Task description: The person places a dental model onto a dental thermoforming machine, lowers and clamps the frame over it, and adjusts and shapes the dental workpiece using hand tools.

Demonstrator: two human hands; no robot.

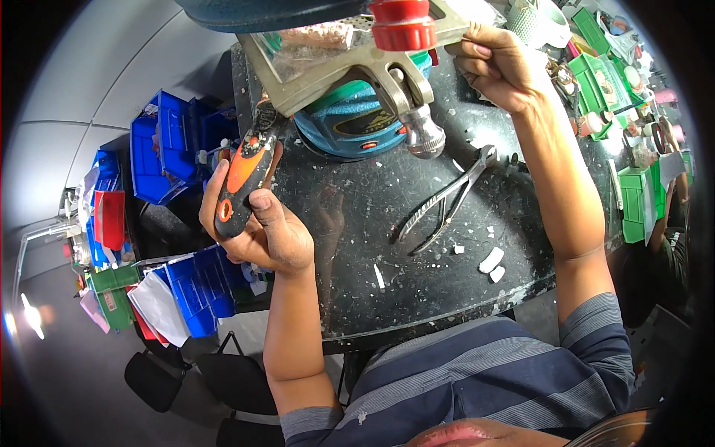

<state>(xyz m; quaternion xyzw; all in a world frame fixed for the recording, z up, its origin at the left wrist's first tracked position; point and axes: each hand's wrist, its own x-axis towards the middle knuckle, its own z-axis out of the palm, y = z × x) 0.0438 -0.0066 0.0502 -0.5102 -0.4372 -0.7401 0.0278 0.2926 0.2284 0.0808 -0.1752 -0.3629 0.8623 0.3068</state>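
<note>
In my left hand [264, 231] is a tool with an orange and black handle [249, 167], held between thumb and fingers; its far end passes beside a metal frame, and its working tip is hard to make out. The pale metal frame [313, 89] rises above the table, with a red knob [404, 26] and a round silver knob [423, 132] on it. My right hand [503, 65] has its fingers curled at the frame's right end. A blue machine base [350, 127] with red buttons stands below. Long-handled metal nippers [447, 201] lie between my forearms.
White chips [491, 259] and dust are scattered on the black table [357, 298]. Blue bins [160, 149] stand at left, with more blue and green ones nearer. Green trays [596, 82] and clutter line the right side. Black chairs [234, 380] are at lower left. Another person is at far right.
</note>
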